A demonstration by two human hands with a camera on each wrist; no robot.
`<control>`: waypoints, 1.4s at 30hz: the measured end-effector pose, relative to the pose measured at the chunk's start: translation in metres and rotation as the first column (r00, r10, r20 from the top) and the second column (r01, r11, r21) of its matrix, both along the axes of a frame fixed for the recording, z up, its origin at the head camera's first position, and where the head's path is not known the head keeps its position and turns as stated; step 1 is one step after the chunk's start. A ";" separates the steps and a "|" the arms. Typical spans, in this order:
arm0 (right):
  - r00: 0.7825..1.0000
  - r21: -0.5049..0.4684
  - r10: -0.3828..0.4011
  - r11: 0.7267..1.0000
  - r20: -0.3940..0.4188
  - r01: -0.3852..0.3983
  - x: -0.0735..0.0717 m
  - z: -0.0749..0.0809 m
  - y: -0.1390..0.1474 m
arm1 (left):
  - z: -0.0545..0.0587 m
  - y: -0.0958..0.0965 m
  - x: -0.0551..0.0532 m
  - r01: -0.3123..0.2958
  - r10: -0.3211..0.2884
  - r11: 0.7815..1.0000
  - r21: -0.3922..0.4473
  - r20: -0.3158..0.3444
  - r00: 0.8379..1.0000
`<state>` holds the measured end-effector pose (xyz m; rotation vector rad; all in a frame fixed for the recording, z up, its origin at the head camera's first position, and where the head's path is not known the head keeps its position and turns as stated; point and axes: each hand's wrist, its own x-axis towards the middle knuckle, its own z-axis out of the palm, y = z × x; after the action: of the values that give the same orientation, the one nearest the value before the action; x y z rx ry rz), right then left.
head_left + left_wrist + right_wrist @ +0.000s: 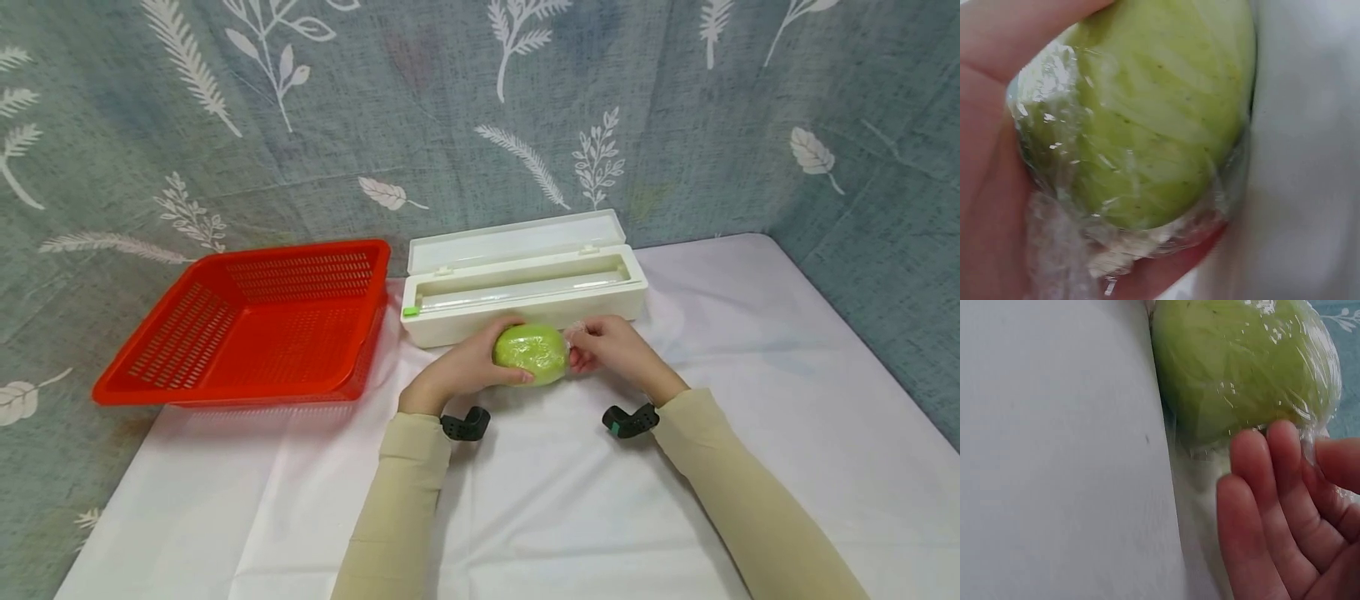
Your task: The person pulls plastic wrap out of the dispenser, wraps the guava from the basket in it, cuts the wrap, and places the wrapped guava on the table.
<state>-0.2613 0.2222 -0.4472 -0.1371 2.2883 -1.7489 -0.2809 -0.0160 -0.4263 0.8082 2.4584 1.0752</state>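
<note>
A yellow-green fruit (pixel 531 352) with small dark specks, wrapped in shiny cling film (pixel 1325 369), is held just in front of a white cling film box. My left hand (pixel 474 360) grips the fruit from its left side, thumb along the near side and fingers behind. Gathered film (pixel 1063 250) bunches beside the left palm in the left wrist view. At the fruit's right end, my right hand (pixel 606 346) pinches a twist of film between thumb and forefinger. Its other fingers (pixel 1250 462) lie close by the fruit in the right wrist view.
The cling film box (pixel 517 318) stands behind the hands, its lid (pixel 517 242) raised, with a film roll (pixel 517 293) inside and a green slider (pixel 410 312) at its left front. A red plastic basket (pixel 292 392) is at the left. Patterned cloth (pixel 435 125) hangs behind the white-covered table (pixel 540 517).
</note>
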 end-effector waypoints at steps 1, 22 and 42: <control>1.000 0.016 -0.006 1.000 -0.009 0.006 0.000 0.000 -0.001 | 0.001 -0.002 0.001 -0.001 0.001 1.000 -0.014 0.004 1.000; 0.999 0.023 -0.053 0.998 -0.009 0.053 0.003 -0.007 -0.001 | 0.003 -0.052 -0.004 -0.052 0.021 0.996 0.078 0.349 0.937; 0.997 -0.247 -0.009 0.969 0.079 0.029 0.002 -0.003 0.000 | 0.011 -0.054 0.001 -0.152 0.120 0.974 0.168 0.184 0.976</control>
<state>-0.2593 0.2223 -0.4505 -0.0920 2.0171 -2.0080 -0.2803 -0.0701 -0.4151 0.5747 2.3219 1.3744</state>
